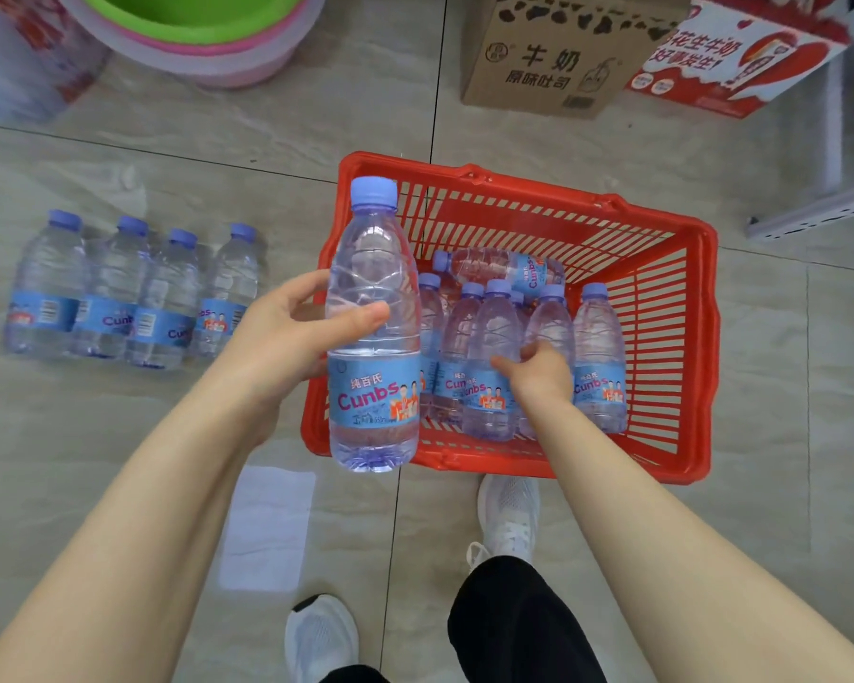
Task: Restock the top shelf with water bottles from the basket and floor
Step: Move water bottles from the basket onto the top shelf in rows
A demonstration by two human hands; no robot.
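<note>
My left hand (287,332) grips a clear water bottle (373,337) with a purple cap and blue label, held upright above the left rim of the red basket (691,337). Inside the basket stand several more bottles (600,357), and one lies on its side (504,266) at the back. My right hand (538,372) reaches into the basket and closes its fingers around an upright bottle (548,317) in the middle. On the floor to the left stands a group of several bottles (129,293). The shelf is out of view.
A cardboard box (548,56) and a red-and-white carton (740,56) sit beyond the basket. Stacked plastic basins (208,37) are at the upper left. A white shelf foot (819,209) shows at the right. My white shoes (509,515) stand just before the basket.
</note>
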